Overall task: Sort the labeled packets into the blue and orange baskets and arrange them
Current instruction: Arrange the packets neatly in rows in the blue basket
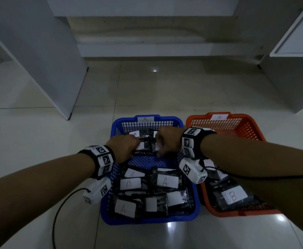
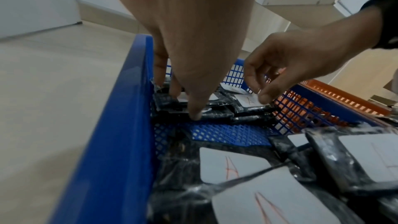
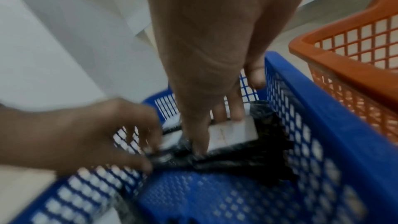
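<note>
The packets (image 1: 144,147) I'm arranging lie at the blue basket's (image 1: 148,220) 12 o'clock end, long axes running 9 to 3. My left hand (image 1: 124,148) pinches their 9 o'clock edge; my right hand (image 1: 166,141), at 3 o'clock, rests curled fingertips on a label. Both are equally near. More packets fill the 6 o'clock end.

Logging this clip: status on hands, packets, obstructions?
Left hand and right hand both gripping packets at far end of blue basket. Orange basket alongside. Nothing blocking.
</note>
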